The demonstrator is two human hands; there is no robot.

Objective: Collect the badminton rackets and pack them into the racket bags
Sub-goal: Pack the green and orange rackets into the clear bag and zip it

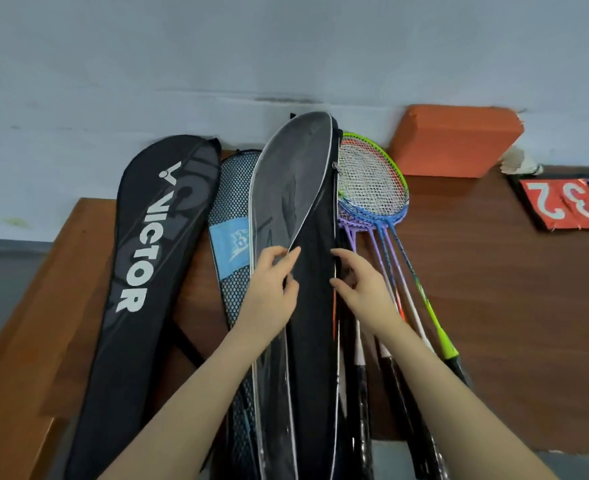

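A black and grey racket bag (307, 216) lies lengthwise on the brown table (511, 289), its head end against the wall. My left hand (269, 289) pinches the bag's white-piped left edge. At the bag's right edge my right hand (362, 289) has its fingers curled on the zipper side. Several rackets (372, 188) with green, blue and purple frames lie stacked just right of the bag, handles toward me. A black Victor bag (147, 244) lies at the left. Between the two bags sits a mesh bag (234, 209) with a light blue label.
An orange block (455, 140) rests against the wall at the back right. A flip scoreboard (563, 206) showing red number cards lies at the far right, with white shuttlecocks (521, 164) behind it. The table's left edge runs beside the Victor bag.
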